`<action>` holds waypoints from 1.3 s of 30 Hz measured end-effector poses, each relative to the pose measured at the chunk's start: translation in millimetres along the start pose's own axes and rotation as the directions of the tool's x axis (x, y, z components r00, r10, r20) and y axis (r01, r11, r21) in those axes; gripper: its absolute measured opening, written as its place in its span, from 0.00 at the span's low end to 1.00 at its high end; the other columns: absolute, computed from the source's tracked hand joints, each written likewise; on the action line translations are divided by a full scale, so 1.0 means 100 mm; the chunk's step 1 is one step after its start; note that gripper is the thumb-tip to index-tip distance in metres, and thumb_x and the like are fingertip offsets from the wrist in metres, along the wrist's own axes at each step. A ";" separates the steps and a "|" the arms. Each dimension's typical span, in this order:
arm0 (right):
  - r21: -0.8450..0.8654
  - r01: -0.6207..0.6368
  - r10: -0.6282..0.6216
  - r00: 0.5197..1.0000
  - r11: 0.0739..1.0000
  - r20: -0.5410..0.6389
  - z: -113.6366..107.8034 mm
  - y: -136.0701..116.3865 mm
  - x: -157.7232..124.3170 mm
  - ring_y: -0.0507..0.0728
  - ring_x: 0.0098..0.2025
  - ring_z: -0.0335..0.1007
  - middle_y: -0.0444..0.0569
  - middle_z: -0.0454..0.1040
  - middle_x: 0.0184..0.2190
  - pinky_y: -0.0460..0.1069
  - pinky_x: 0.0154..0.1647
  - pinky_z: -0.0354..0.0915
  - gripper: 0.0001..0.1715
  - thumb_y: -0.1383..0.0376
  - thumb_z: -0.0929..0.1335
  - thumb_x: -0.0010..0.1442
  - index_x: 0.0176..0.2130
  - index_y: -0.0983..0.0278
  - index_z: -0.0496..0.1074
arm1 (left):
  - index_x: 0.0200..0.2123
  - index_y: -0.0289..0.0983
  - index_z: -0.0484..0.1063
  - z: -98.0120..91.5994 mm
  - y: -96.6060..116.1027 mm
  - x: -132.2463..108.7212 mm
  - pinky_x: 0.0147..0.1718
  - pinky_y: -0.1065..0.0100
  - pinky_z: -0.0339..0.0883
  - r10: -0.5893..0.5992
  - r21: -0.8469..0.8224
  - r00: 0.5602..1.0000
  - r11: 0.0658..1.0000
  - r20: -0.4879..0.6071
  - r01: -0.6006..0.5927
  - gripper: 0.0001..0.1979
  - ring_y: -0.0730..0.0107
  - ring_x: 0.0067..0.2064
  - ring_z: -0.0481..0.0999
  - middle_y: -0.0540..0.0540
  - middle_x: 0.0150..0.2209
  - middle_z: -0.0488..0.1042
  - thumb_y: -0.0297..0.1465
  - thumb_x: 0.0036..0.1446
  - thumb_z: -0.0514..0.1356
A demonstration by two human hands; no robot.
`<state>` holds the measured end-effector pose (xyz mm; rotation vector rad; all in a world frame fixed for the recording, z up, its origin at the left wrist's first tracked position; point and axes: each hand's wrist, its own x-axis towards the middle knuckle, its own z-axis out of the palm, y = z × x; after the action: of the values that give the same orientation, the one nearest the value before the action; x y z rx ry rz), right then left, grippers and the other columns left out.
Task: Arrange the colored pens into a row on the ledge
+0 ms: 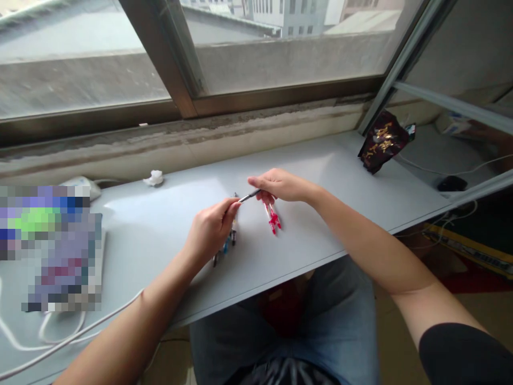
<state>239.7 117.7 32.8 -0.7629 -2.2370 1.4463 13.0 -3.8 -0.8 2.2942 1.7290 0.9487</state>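
A slim pen (249,195) with a dark end is held between my two hands above the table. My left hand (213,223) pinches its lower left end between thumb and fingers. The fingers of my right hand (276,185) are closed on its dark upper right end. Below my right hand lie red pens (273,220), side by side, their far ends hidden by the fingers. Beside and partly under my left hand are several other pens (233,234), some dark and one with blue.
The grey-white table (312,224) runs along a window. A crumpled tissue (154,178) lies near the wall. A dark shiny packet (383,141) stands at the right by a metal frame. Blurred-out packages (68,262) and a white cable (80,336) are at the left.
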 end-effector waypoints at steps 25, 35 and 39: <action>0.409 0.184 -0.141 0.981 0.894 -0.133 -0.04 0.26 0.00 0.51 0.39 0.73 0.46 0.78 0.38 0.47 0.42 0.72 0.17 0.65 0.82 0.51 0.33 0.64 0.73 | 0.45 0.42 0.76 0.00 -0.09 0.03 0.39 0.62 0.75 0.074 -0.145 0.997 0.987 -0.005 -0.074 0.14 0.59 0.35 0.83 0.44 0.37 0.83 0.41 0.73 0.54; 0.184 0.046 -0.047 0.999 0.982 0.001 -0.09 0.11 -0.10 0.49 0.29 0.69 0.44 0.75 0.25 0.46 0.32 0.65 0.24 0.51 0.74 0.68 0.31 0.65 0.70 | 0.48 0.44 0.77 -0.02 -0.11 0.02 0.44 0.56 0.75 0.156 -0.090 0.987 0.983 -0.039 -0.159 0.11 0.55 0.39 0.83 0.45 0.38 0.83 0.38 0.74 0.56; 0.179 0.109 -0.093 0.991 0.978 -0.092 -0.05 0.10 -0.13 0.50 0.33 0.69 0.44 0.77 0.32 0.46 0.34 0.64 0.17 0.59 0.79 0.59 0.39 0.66 0.73 | 0.48 0.42 0.78 -0.03 -0.12 0.02 0.41 0.58 0.73 0.134 -0.094 0.991 0.987 -0.007 -0.134 0.12 0.57 0.35 0.79 0.46 0.33 0.81 0.39 0.73 0.56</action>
<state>255.0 116.9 25.4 -0.6286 -2.0168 1.5172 1.8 1.5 -2.8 2.3735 1.5115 1.0309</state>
